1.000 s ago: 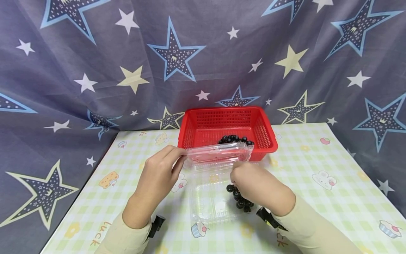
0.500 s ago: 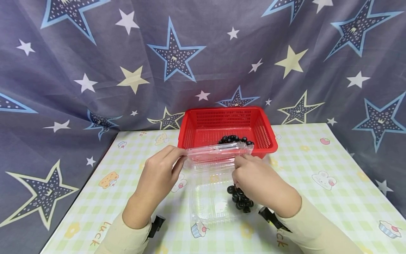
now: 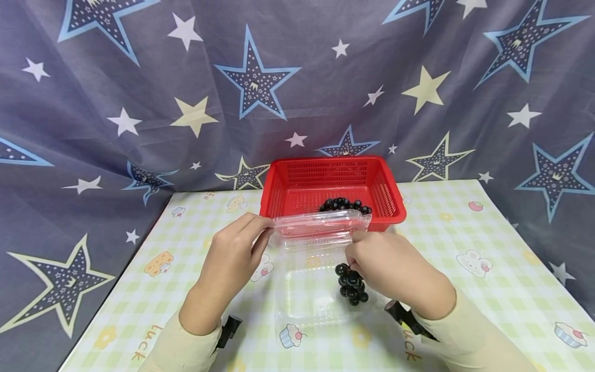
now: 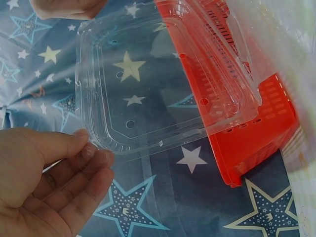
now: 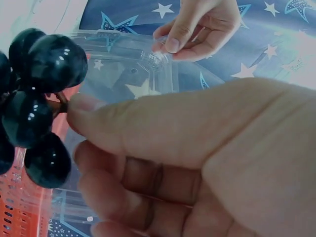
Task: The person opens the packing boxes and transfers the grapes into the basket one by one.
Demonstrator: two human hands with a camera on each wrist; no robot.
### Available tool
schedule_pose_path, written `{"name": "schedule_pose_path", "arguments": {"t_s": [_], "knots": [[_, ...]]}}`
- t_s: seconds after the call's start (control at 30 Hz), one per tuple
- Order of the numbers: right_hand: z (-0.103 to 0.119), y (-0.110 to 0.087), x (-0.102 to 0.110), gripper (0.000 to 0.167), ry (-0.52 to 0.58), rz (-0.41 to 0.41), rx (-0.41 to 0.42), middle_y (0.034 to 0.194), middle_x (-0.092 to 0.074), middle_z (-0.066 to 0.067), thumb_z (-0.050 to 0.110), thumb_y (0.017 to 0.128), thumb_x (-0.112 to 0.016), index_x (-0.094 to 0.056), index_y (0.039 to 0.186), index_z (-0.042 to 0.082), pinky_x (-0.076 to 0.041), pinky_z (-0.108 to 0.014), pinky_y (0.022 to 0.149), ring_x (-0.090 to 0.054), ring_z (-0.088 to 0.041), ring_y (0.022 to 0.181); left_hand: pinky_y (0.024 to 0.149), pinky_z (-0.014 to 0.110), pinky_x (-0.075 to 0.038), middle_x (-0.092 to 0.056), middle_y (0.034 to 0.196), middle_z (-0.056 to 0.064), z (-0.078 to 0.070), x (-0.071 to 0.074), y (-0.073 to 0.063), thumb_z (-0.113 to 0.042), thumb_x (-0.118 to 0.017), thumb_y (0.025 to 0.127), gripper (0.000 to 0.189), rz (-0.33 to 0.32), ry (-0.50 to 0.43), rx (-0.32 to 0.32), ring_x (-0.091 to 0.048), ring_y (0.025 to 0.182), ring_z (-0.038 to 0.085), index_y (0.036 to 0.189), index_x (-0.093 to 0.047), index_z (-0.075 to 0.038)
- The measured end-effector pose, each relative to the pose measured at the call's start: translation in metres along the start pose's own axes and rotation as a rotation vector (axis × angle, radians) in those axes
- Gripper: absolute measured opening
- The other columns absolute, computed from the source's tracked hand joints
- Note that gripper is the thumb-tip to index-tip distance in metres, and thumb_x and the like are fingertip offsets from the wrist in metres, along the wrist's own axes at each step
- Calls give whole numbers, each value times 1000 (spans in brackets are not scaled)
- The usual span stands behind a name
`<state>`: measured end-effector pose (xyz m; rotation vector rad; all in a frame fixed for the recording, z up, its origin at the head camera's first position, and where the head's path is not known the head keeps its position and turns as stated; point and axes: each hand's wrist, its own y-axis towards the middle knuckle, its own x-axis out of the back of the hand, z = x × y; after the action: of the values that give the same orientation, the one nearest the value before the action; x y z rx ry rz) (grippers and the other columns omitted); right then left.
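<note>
A clear plastic clamshell box (image 3: pixel 302 294) lies on the table with its lid (image 3: pixel 321 223) raised. My left hand (image 3: pixel 239 258) pinches the lid's left corner between thumb and fingers, as the left wrist view also shows. My right hand (image 3: pixel 390 266) pinches the brown stem of a bunch of black grapes (image 3: pixel 351 284), which hangs over the right part of the box's base. In the right wrist view the grapes (image 5: pixel 37 106) sit beyond my thumb tip, and the other fingers curl beneath it.
Right behind the lid stands a red perforated basket (image 3: pixel 332 194), with another bunch of black grapes (image 3: pixel 344 204) inside. The table has a green checked cover (image 3: pixel 469 310). A dark starry curtain (image 3: pixel 297 103) hangs along the table's back.
My right hand has moved a little to the right and the grapes have turned to hang straighter below it. My left hand has kept its hold on the lid.
</note>
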<state>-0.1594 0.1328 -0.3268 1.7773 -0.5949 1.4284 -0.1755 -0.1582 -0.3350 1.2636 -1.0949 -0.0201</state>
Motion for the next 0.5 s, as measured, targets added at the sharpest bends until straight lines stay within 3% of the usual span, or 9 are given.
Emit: {"name": "schedule_pose_path", "arguments": {"t_s": [0.5], "knots": [[-4,-6,20,35,72,19,-40,73,-49,13,6,85,-74,-55,67,29,-35,-25,51,-41,-7,58,82,34,-62,-73,99,3,0,1,-1,0,-79,88,21,7,-10,15,-70,90,17,108,-76,-8]]}}
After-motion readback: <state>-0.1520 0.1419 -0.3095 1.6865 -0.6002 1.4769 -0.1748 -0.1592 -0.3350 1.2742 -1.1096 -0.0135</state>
